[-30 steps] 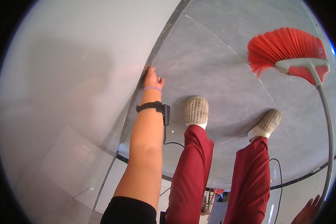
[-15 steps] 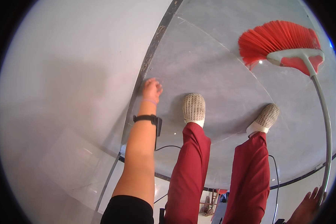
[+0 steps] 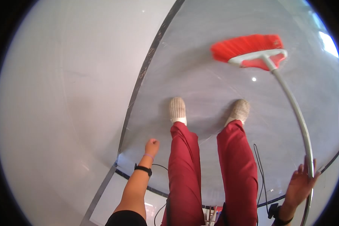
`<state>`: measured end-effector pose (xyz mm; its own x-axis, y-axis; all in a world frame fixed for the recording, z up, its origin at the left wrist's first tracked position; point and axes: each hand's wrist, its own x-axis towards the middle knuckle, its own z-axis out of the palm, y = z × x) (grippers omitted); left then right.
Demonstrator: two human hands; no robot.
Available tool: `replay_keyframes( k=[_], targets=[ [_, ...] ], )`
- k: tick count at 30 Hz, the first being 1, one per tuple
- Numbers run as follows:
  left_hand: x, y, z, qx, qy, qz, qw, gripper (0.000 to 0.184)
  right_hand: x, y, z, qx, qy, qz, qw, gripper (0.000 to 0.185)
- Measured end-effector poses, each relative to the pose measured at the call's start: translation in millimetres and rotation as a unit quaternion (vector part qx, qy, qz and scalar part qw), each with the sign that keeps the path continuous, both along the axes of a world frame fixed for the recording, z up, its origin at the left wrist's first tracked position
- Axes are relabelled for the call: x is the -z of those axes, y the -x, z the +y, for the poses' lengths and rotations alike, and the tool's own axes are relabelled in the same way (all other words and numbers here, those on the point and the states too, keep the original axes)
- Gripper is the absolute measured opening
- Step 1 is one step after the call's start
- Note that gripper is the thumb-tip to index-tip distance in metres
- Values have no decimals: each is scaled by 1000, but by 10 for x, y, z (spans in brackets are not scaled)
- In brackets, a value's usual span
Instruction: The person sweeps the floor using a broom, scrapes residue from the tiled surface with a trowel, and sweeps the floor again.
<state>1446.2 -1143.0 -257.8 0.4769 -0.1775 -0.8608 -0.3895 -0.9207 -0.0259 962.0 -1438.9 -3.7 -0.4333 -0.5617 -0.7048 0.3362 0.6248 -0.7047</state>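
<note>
A broom (image 3: 258, 58) with red bristles and a grey-white and red head is at the upper right, above the grey floor or touching it; I cannot tell which. Its long metal handle (image 3: 295, 107) curves down to the lower right. There my right hand (image 3: 299, 186) grips the handle, fingers around it and a dark strap on the wrist. My left hand (image 3: 152, 146) hangs low beside my left leg, fingers curled in, with nothing visible in it. A purple band and a black strap (image 3: 143, 169) circle that forearm.
A pale wall (image 3: 83, 94) with a dark baseboard (image 3: 147, 62) runs along the left. My feet in beige woven shoes (image 3: 177, 107) stand on the grey floor (image 3: 199, 86). Thin black cables (image 3: 260, 173) hang near my legs. Behind me, a reddish object on a stand (image 3: 213, 213) is partly visible.
The broom head has swung left and slightly blurred, and my right hand has come further up into view with the handle. My left hand has dropped lower, back toward me.
</note>
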Motion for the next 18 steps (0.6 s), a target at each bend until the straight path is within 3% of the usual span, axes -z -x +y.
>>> replay_keyframes(
  k=[1, 4, 8, 10, 11, 13, 14, 16, 18],
  targets=[
    [-323, 197, -306, 35, 9, 23, 999, 21, -148, -25, 20, 23, 5, 1, 1000, 49],
    [-1138, 697, -1197, 238, 186, 70, 951, 38, -695, -263, 206, -1, 6, 6, 1000, 49],
    [-2419, 1086, -2545, 391, 384, 127, 827, 54, -1213, -970, 682, -28, 39, -62, 997, 42],
    [-2886, 1394, -2701, 467, 486, 150, 723, 59, -1390, -1161, 1064, -53, 68, -119, 989, 37],
    [-3040, 1418, -2698, 476, 501, 191, 697, 59, -1473, -1376, 1201, -62, 72, -133, 987, 37],
    [-3130, 1422, -2576, 590, 418, 287, 629, 61, -1522, -1758, 1480, -21, 45, -135, 990, 34],
    [-3023, 1349, -2412, 586, 402, 338, 617, 41, -1499, -1925, 1631, -12, 38, -159, 986, 35],
    [-2947, 1072, -2198, 592, 269, 360, 669, 17, -1420, -2257, 1759, 12, 37, -168, 985, 36],
    [-2522, 1074, -1668, 608, 292, 305, 672, 17, -1109, -1930, 2247, -29, -39, -260, 964, 39]
  ],
)
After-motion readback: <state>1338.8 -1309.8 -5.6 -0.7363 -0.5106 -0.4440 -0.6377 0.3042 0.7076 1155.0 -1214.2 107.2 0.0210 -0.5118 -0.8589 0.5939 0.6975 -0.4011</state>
